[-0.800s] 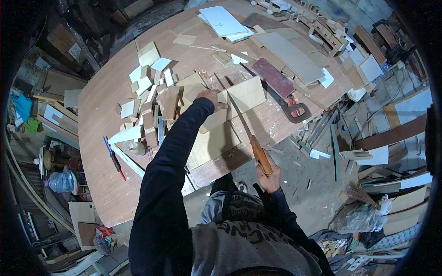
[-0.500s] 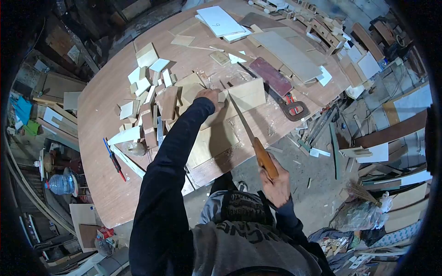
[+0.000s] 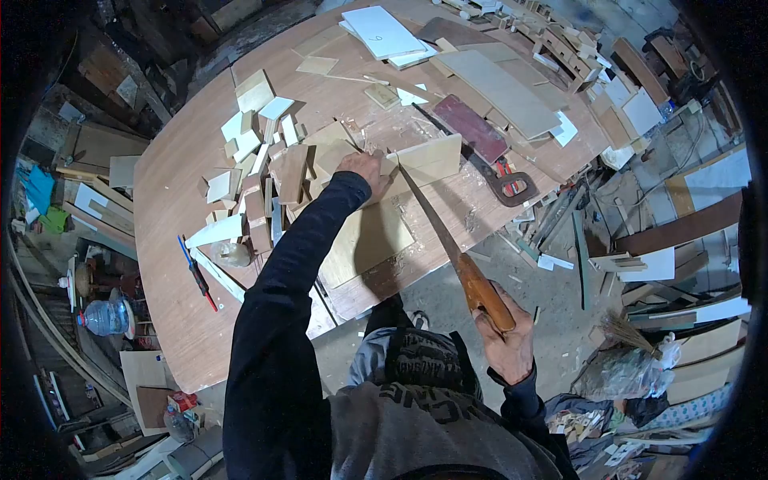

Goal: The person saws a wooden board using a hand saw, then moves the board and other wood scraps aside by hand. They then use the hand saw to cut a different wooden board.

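Observation:
My right hand (image 3: 509,334) is wrapped round the brown wooden handle of a handsaw (image 3: 432,216). The narrow blade slants up and left, its tip end meeting the top edge of a pale wooden board (image 3: 434,155) that stands on edge on the table. My left hand (image 3: 368,170) grips the left end of this board, close beside the blade; its fingertips are partly hidden. Below the left hand a flat plywood piece (image 3: 370,244) lies near the table's front edge, with sawdust about it.
Wood offcuts (image 3: 254,164) are heaped left of my left hand. A black-handled tool (image 3: 512,186) and a maroon block (image 3: 472,128) lie to the right. Stacked boards (image 3: 504,92) cover the back right of the table (image 3: 180,336). Blue and red pens (image 3: 198,276) lie at left.
My right hand has pulled the handsaw back, down and to the right, toward my body. My left hand stays on the board, which has barely shifted.

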Motion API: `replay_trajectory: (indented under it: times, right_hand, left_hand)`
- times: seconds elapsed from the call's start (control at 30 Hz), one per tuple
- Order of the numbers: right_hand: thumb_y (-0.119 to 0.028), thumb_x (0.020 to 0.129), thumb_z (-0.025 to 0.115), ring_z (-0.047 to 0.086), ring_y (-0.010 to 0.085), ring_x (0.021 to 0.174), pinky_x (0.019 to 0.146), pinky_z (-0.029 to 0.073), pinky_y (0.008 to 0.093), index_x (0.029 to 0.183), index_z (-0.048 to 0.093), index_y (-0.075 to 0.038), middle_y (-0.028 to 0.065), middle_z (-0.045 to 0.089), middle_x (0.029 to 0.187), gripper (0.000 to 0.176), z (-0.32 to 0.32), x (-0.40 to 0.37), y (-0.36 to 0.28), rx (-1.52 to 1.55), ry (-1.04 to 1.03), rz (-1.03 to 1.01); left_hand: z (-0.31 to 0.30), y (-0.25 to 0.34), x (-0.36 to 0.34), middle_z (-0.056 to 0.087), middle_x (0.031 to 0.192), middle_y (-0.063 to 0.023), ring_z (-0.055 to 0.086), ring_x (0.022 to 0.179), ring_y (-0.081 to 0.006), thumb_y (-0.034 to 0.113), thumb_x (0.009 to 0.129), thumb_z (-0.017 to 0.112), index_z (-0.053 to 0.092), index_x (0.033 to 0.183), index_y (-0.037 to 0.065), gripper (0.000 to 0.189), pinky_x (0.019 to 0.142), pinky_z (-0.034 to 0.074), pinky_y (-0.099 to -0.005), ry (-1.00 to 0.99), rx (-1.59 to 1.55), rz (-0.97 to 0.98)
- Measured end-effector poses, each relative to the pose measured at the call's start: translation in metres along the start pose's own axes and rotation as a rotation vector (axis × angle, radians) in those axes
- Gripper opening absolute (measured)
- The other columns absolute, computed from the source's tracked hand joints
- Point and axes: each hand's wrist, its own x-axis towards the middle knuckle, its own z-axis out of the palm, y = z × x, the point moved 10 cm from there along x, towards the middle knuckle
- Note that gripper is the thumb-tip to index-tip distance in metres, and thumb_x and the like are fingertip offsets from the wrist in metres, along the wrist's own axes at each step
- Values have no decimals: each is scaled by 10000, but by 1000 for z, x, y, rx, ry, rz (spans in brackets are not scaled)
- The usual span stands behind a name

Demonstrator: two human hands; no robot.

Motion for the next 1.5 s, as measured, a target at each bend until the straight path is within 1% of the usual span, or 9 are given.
replay_trajectory:
  times: [0.23, 0.37, 0.7, 0.77, 1.0, 1.3, 1.37, 1.43, 1.5]
  right_hand:
    - [-67, 766, 636, 690, 299, 922, 832, 520, 342, 1256, 577, 19, 254, 681, 1007, 500, 75, 29, 15, 140, -108, -28]
    - [0, 808, 590, 693, 234, 853, 750, 539, 329, 1264, 556, 47, 240, 684, 968, 459, 36, 23, 55, 138, 136, -71]
    - [-69, 850, 646, 670, 209, 808, 728, 523, 289, 1338, 504, -22, 202, 666, 1020, 511, 61, 16, 88, 75, 110, -93]
    - [-51, 845, 631, 629, 141, 748, 666, 501, 255, 1310, 526, -9, 154, 656, 941, 479, 53, 20, 76, 149, 56, 88]
    - [28, 777, 582, 553, 96, 612, 609, 475, 249, 1262, 569, 2, 93, 624, 739, 486, 15, 11, 23, -29, 100, -43]
    - [13, 776, 574, 573, 105, 647, 631, 493, 270, 1267, 570, -21, 137, 625, 776, 493, 14, 42, -2, -43, 43, -42]
    - [33, 775, 545, 572, 115, 663, 641, 493, 275, 1283, 556, -27, 136, 631, 799, 512, 57, 67, 51, 55, 61, -46]
    - [23, 774, 546, 592, 125, 694, 656, 497, 285, 1307, 544, -41, 133, 649, 821, 537, 71, 77, 64, 57, 82, -1]
    - [10, 773, 554, 601, 125, 721, 667, 495, 272, 1324, 536, -45, 128, 662, 848, 554, 71, 76, 82, 74, 177, -125]
  left_hand:
    - [7, 11, 3, 675, 727, -209, 682, 718, -380, 345, 812, 651, 548, 1120, 28, 453, 716, 541, -481, 74, 45, 73]
    - [6, 0, 4, 686, 792, -211, 684, 790, -372, 378, 817, 658, 547, 1118, 39, 467, 776, 531, -469, 24, 46, 7]
    - [2, -17, 19, 669, 1039, -242, 632, 1046, -364, 493, 768, 705, 555, 1262, 62, 672, 923, 486, -464, -121, -35, -118]
    - [8, -15, 22, 668, 1053, -240, 629, 1052, -365, 489, 766, 706, 560, 1262, 69, 666, 935, 483, -460, -133, -40, -99]
    - [14, -27, 28, 664, 1078, -241, 628, 1051, -371, 462, 757, 707, 581, 1250, 75, 639, 942, 483, -448, -108, -77, -127]
    - [12, -21, 32, 662, 1058, -249, 626, 1038, -386, 454, 753, 706, 577, 1233, 46, 643, 929, 489, -450, -143, -134, -28]
    - [29, 21, 28, 666, 1047, -241, 626, 1022, -396, 476, 742, 720, 567, 1229, 28, 680, 917, 491, -453, -203, -41, 123]
    - [11, 10, 30, 665, 1037, -244, 625, 1014, -401, 507, 748, 717, 557, 1235, 27, 702, 918, 485, -453, -48, -116, 110]
    - [15, 2, 25, 668, 1045, -223, 629, 1020, -373, 449, 775, 709, 557, 1223, 24, 636, 943, 466, -420, -182, -166, -5]
